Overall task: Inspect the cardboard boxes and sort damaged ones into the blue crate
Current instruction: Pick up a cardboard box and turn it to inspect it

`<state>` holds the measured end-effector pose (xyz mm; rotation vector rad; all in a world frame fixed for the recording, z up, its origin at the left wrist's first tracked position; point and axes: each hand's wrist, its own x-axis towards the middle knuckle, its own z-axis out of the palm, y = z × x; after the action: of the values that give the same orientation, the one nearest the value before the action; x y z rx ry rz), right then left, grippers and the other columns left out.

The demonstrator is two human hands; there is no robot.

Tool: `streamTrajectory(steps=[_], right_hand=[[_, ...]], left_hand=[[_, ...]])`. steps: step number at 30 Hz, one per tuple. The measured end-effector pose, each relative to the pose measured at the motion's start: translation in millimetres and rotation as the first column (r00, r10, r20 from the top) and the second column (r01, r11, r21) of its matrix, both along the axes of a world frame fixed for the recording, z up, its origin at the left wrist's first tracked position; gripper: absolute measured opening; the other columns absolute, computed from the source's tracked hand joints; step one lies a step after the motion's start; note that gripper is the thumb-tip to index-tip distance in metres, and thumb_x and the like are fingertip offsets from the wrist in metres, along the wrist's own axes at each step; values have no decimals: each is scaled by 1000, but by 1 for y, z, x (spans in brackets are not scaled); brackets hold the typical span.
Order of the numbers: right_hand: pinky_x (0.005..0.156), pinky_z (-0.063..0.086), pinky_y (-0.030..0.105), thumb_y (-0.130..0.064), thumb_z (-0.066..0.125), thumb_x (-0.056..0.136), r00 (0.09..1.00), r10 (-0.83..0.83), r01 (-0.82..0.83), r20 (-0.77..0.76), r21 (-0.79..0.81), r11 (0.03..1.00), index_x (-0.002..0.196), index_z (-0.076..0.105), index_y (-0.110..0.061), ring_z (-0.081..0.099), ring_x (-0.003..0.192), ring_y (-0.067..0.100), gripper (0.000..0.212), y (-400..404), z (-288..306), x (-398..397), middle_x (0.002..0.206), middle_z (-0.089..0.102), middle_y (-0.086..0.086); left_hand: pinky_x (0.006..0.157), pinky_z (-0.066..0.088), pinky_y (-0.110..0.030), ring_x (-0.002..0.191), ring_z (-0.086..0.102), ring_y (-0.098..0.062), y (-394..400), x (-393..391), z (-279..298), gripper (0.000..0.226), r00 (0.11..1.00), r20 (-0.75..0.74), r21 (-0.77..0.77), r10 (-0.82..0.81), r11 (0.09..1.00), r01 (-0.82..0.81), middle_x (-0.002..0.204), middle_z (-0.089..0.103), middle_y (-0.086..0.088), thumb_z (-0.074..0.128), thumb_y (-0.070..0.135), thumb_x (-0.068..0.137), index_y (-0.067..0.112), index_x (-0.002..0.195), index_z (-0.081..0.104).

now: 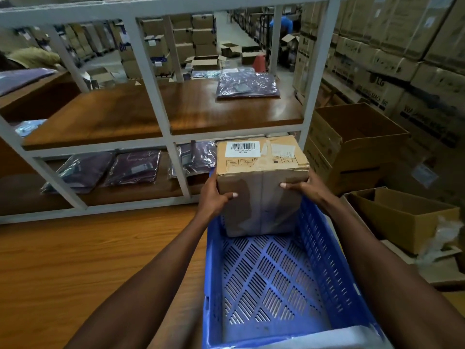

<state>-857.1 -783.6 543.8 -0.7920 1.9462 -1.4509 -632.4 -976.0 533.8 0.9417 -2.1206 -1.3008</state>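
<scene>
One taped cardboard box (261, 185) stands on end at the far end of the blue crate (327, 248), the fingers of the left hand (214, 197) and right hand (305, 188) grasping its sides. The crate holds nothing else, so sorting looks barely begun, with letting go of this box still ahead.

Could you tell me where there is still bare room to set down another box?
The blue crate floor nearer than the held box is bare, as is the wooden table left of the crate. The lower shelf is crowded with bagged clothes.
</scene>
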Motion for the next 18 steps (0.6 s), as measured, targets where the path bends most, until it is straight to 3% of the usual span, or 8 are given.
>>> streamTrajectory(steps=[3, 7, 11, 15, 18], right_hand=[[104, 50, 34, -31, 93, 70, 1000, -1, 1, 4, 11, 1000, 150, 51, -25, 57, 132, 19, 91, -2, -2, -4, 144, 62, -3], [115, 45, 47, -44, 97, 62, 1000, -8, 8, 7, 29, 1000, 151, 48, -29, 55, 134, 20, 103, -1, -7, -6, 148, 59, -3], [116, 45, 49, -62, 97, 48, 1000, 2, -1, -18, 38, 999, 154, 45, -30, 54, 136, 21, 122, -1, -10, -9, 150, 58, -4], [112, 46, 41, -40, 96, 66, 999, -35, 35, -20, 17, 999, 157, 39, -21, 50, 140, 24, 108, -1, -7, -3, 154, 53, 3], [113, 47, 45, -33, 94, 73, 997, -56, 57, -43, 27, 998, 157, 37, -20, 49, 141, 26, 103, -1, -9, -1, 156, 51, 5]], left_hand=[[105, 56, -53, 135, 56, -24, 0, -3, 1, 89, 1000, -4, -19, -6, 1000, 6, 145, 60, -5, 88, 8, 80, 23, 155, 44], [103, 51, -38, 135, 54, -23, 1, -4, -4, 88, 1000, -6, -55, -1, 999, 1, 148, 57, -8, 86, 8, 83, 20, 156, 41], [101, 50, -34, 134, 56, -23, 4, -6, -5, 91, 1000, 9, -36, -9, 999, 9, 146, 60, -8, 83, 6, 87, 18, 162, 32], [97, 49, -32, 136, 56, -24, 7, -6, -4, 91, 1000, 19, -7, -10, 1000, 10, 147, 60, -9, 79, 7, 90, 19, 164, 27], [98, 51, -35, 135, 56, -25, 9, -6, -3, 89, 1000, 23, 5, -14, 1000, 14, 147, 60, -10, 78, 7, 92, 19, 164, 27]])
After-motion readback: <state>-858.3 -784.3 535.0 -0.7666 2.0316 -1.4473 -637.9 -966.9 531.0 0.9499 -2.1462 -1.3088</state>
